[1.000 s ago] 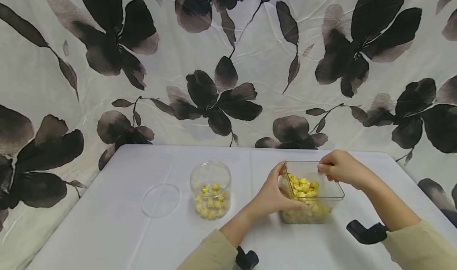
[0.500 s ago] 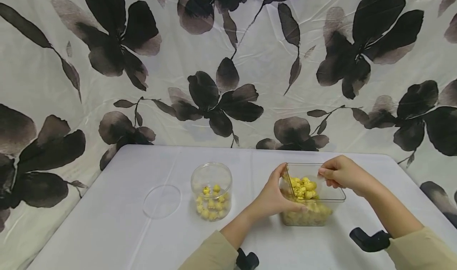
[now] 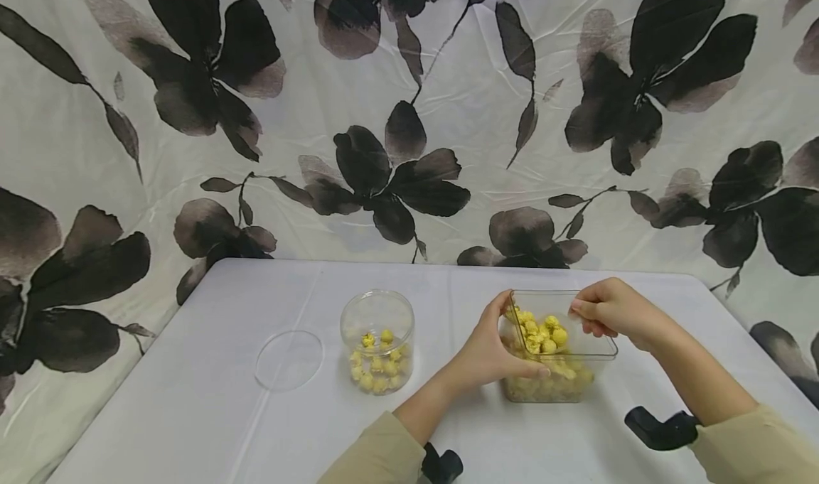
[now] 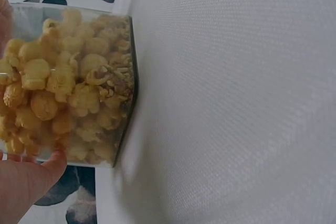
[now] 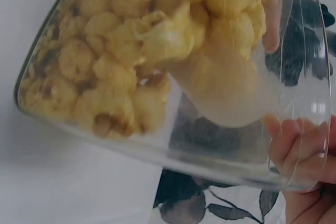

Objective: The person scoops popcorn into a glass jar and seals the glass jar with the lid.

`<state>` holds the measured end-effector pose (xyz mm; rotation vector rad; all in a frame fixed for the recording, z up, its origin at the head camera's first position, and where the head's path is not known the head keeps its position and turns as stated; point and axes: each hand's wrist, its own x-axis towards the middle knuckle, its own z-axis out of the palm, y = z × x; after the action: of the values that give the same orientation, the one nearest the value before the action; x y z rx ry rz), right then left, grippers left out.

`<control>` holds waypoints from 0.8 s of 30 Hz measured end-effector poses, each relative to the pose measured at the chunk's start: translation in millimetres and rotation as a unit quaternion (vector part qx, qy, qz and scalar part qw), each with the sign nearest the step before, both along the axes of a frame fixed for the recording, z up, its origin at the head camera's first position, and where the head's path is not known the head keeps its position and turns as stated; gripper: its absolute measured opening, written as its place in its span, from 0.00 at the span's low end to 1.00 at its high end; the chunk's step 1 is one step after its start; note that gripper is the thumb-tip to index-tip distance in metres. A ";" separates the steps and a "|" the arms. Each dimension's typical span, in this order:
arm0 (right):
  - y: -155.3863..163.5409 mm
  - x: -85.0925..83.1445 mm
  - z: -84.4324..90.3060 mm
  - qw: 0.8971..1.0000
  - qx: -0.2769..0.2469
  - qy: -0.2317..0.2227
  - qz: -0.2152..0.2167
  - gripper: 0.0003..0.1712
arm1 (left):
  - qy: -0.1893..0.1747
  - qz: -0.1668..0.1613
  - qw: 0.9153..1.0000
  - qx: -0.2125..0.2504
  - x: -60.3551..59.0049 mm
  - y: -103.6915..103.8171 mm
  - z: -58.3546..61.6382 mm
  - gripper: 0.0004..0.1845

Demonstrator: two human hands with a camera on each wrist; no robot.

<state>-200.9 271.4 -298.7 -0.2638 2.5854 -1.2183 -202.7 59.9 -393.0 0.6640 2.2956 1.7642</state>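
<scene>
The square clear container point(image 3: 563, 356) stands on the white worktop point(image 3: 224, 413), right of the middle and toward the near edge, and both hands are on it. The left hand point(image 3: 489, 352) wraps its left wall, thumb at the rim and fingers curled along the near side; the right hand point(image 3: 611, 306) pinches the far right rim between curled fingers. The right wrist view shows the wall as thin, glassy plastic with fingertips visible through it.

It looks a light thing to move: thin walls and puffy yellow popcorn point(image 3: 544, 335) that weighs little. The plastic seems smooth and likely a bit slick, and thin enough that it may flex if squeezed by the rim alone. I would judge the two opposite walls, low down, the steadier place to hold; a tilt could spill the loose kernels, which crush easily.

The box is well filled, the popcorn heaped toward the left and pressing the wall in the left wrist view. To its left, apart from it, a round clear jar point(image 3: 377, 342) stands open with a shallow layer of the same popcorn point(image 3: 377, 370) in its bottom. Further left a clear round lid point(image 3: 289, 359) lies flat on the worktop.
</scene>
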 end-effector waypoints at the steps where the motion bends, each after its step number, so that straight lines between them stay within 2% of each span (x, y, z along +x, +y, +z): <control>1: -0.7 -0.1 -0.4 1.000 -0.002 0.002 0.001 0.14 | -0.001 0.001 1.000 0.000 0.2 -0.1 0.5 0.61; 10: 3.3 1.4 2.0 1.000 -0.014 -0.024 0.004 0.14 | -0.003 0.004 1.000 -0.005 -0.1 0.0 1.7 0.61; 15: -3.8 0.5 -1.1 1.000 -0.013 -0.009 0.004 0.14 | -0.001 0.004 1.000 -0.006 -0.7 0.0 0.7 0.61; 24: -0.7 2.8 -1.6 1.000 -0.021 -0.020 -0.011 0.14 | 0.004 0.002 1.000 -0.007 -0.8 0.2 -0.9 0.61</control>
<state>-198.0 270.7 -300.3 -0.2169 2.5389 -1.2728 -203.5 60.2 -393.9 0.6645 2.3142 1.7496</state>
